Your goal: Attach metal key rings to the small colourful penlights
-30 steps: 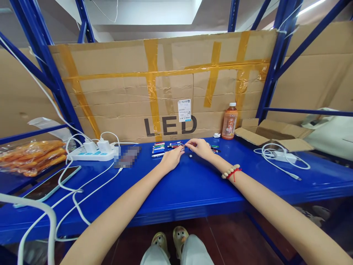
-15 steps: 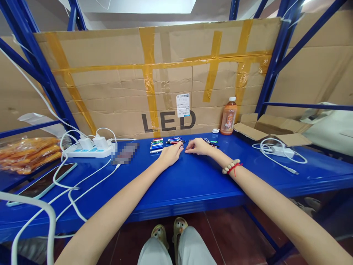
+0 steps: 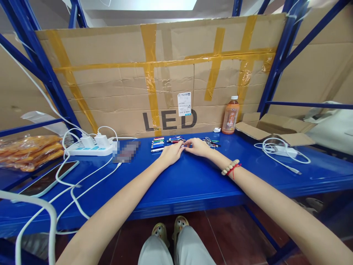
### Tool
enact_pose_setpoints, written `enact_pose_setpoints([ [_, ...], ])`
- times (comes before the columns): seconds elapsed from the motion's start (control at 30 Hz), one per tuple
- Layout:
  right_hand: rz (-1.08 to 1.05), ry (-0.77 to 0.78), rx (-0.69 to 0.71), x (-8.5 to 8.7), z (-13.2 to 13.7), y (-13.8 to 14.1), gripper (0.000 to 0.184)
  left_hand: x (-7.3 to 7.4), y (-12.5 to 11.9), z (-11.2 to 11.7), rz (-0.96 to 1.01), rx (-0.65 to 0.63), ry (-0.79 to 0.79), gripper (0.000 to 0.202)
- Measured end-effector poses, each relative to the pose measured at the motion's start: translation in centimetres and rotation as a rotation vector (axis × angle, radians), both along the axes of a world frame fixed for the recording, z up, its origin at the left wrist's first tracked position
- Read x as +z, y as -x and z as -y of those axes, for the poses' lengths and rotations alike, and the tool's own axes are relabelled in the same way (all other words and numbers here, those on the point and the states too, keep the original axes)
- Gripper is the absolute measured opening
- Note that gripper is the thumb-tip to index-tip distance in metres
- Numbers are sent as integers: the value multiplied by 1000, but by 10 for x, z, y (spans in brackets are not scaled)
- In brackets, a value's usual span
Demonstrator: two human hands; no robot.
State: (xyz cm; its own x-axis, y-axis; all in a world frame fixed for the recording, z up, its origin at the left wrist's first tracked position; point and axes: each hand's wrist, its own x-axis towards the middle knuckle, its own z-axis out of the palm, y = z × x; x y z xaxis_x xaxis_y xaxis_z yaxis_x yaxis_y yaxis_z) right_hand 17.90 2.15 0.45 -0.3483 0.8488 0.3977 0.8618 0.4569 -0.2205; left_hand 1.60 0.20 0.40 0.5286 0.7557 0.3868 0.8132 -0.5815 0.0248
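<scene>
on the blue shelf (image 3: 187, 180), hands (image 3: 171, 154) have drawn closer together.

Glossy painted tabletop (image 3: 182, 184); matt, creased cardboard (image 3: 116, 95); shiny tape (image 3: 151, 81).

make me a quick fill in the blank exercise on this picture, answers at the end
1. The left hand and right hand are over a shelf coloured ____.
2. The beaded bracelet is on the person's ____ wrist.
3. The cardboard behind the pens bears the large black letters ____.
4. The drink bottle has a cap coloured ____.

Missing words: blue; right; LED; white
</scene>
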Motion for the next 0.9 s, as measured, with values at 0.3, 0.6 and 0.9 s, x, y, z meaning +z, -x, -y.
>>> enact_pose_setpoints([
  [0.3, -80, 55, 47, -3, -8, -5, 19, 1, 1, 0, -11, -9, 9, 30],
  [0.6, -387, 170, 113, -3, -12, -8, 27, 1, 3, 1, 75, -27, 60, 29],
  [0.9, -751, 303, 97, 2, -3, -1, 43, -2, 4, -1, 262, -23, 102, 28],
])
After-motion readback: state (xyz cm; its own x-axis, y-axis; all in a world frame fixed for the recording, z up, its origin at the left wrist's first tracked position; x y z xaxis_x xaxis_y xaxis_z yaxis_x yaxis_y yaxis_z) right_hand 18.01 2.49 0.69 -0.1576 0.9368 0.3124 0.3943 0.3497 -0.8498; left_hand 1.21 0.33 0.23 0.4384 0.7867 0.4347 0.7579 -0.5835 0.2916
